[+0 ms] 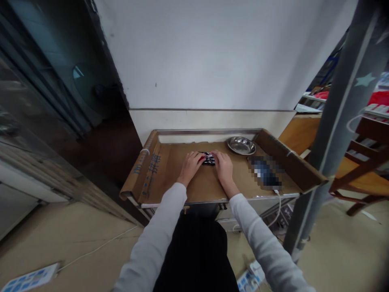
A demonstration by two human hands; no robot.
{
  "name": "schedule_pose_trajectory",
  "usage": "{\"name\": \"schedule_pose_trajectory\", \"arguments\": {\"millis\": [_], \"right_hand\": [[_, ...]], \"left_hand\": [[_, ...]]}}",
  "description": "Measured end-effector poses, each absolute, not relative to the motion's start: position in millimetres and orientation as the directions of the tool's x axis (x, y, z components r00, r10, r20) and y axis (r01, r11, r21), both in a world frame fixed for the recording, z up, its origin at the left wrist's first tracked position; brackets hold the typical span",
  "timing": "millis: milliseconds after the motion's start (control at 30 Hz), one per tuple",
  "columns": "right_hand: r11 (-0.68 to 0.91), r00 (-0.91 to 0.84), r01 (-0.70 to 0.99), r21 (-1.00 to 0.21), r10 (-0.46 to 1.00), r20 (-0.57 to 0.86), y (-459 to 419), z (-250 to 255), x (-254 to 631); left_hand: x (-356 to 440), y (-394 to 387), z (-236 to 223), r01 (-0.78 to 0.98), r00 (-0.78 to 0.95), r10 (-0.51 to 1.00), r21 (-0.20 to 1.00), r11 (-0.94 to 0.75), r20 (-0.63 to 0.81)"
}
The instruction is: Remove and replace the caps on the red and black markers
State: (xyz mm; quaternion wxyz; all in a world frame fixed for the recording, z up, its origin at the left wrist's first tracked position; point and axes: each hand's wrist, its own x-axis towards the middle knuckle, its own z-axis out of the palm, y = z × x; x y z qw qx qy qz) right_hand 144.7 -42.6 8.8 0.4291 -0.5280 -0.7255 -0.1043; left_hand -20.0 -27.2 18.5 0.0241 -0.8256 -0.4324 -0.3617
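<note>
A small dark, shiny object [208,159] with light and reddish marks lies at the middle of the cardboard-covered table; its exact kind is too small to make out. My left hand [191,164] grips its left side, the fingers bent and pressed together at its edge. On the opposite side, my right hand [223,165] curls its fingers over the object's right end. Parts of the object are hidden under the fingertips of both hands.
A round metal dish [242,145] stands at the table's back right. In front of it lies a blurred-out phone-like device [265,173] with a white cable [278,211]. Cardboard sides [290,158] edge the table. A grey post [330,134] rises at the right.
</note>
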Motion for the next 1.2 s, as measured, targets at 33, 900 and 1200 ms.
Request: {"name": "schedule_pose_trajectory", "arguments": {"millis": [33,900,1200], "right_hand": [[0.454,-0.12,0.846,-0.278,0.671,0.731,-43,8,144],[0.459,-0.033,0.611,-0.645,0.829,0.558,-50,3,175],[0.397,-0.186,0.657,-0.641,0.909,0.372,-82,8,195]], "left_hand": [[-20,-27,19,0.728,0.367,0.694,0.273,-0.628,0.619],[-23,-34,11,0.697,0.475,0.727,0.293,-0.655,0.496],[-16,-37,14,0.688,0.457,0.716,0.3,-0.66,0.527]]}}
